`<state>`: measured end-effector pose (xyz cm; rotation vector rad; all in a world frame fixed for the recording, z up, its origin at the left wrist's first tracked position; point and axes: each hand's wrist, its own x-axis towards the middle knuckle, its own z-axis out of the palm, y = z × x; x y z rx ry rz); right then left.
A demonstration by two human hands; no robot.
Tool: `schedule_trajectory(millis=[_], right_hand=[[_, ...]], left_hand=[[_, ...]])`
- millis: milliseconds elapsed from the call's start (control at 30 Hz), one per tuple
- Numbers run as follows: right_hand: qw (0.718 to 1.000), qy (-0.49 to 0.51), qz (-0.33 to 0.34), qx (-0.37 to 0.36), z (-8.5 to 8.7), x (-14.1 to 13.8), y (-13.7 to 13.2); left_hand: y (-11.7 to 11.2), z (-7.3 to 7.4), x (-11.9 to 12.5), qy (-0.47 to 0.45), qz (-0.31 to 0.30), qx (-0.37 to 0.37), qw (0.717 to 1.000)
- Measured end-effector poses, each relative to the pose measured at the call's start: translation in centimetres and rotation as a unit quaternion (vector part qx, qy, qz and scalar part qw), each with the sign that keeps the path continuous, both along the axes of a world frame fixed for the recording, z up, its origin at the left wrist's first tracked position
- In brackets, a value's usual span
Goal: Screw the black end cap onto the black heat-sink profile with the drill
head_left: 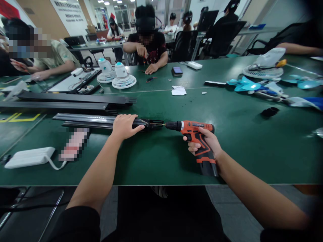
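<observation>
My right hand (212, 143) is wrapped round the grip of an orange and black cordless drill (198, 129), one finger by the trigger. The drill points left, and its bit meets or nearly meets the right end of a long black plastic housing (93, 119); actual contact is too small to tell. Over that housing, near its right end, my left hand (125, 127) presses down with its fingers curled round the far side and the thumb along the near side. The housing lies flat on the green table (156, 158).
Behind the housing lie more long black strips (75, 101). A white power bank (30, 157) is cabled to a phone (75, 144) at left. White fan parts (123, 77) stand farther back; blue fan blades (243, 84) lie at right. A co-worker (146, 40) uses a screwdriver opposite.
</observation>
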<state>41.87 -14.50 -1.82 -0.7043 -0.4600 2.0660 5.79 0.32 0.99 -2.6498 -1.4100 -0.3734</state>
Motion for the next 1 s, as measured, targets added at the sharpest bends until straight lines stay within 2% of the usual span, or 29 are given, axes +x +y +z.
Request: schedule_trajectory(millis=[400,1000], right_hand=[[0.999,0.014,0.027,0.019,-0.5,0.31,0.16],[1.0,0.011,-0.001,0.001,-0.45,0.17,0.08]], left_hand=[[-0.13,0.62,0.18,0.023,0.003,-0.008,1.0],[-0.04,0.3,0.07,0.022,-0.001,0.009,1.0]])
